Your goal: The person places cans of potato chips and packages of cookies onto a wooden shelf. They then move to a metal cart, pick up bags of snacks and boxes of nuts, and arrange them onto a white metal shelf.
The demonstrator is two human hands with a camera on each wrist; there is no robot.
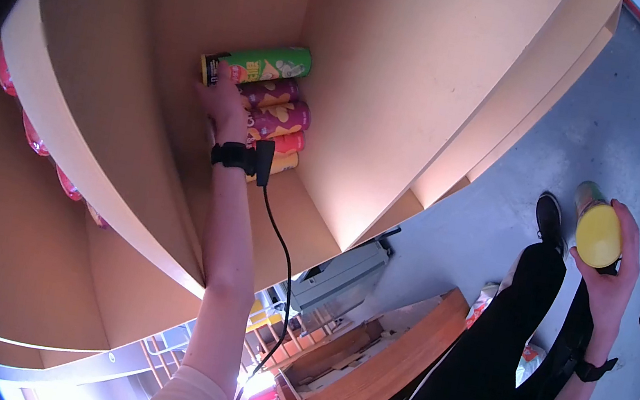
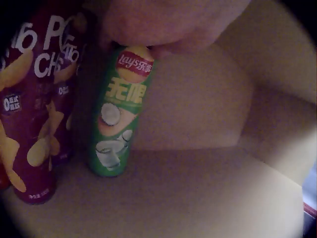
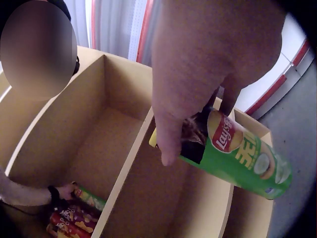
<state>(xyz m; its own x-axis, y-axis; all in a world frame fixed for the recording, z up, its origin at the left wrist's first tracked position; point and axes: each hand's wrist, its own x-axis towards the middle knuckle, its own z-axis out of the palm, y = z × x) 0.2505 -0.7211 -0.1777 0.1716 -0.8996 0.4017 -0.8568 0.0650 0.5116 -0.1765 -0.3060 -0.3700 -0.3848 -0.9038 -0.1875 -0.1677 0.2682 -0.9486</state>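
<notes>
In the head view my left hand (image 1: 226,110) reaches into a shelf compartment, its fingers at the top end of a green chip can (image 1: 270,66). The left wrist view shows that green can (image 2: 116,119) standing upright under the hand (image 2: 173,22), beside purple cans (image 2: 30,119). My right hand (image 1: 613,273) grips another green can by its yellow-lidded end (image 1: 600,235), out over the floor. In the right wrist view, thumb and fingers of the hand (image 3: 213,64) wrap the upper part of this can (image 3: 247,158), which is tilted.
Red (image 1: 289,143) and yellow (image 1: 284,163) cans stand past the purple ones. Compartment walls (image 1: 405,72) rise around the left hand. Red packages (image 1: 34,132) show in the neighbouring compartment. A cable (image 1: 288,278) hangs from the left wrist. Brown wooden furniture (image 1: 394,368) stands near the legs.
</notes>
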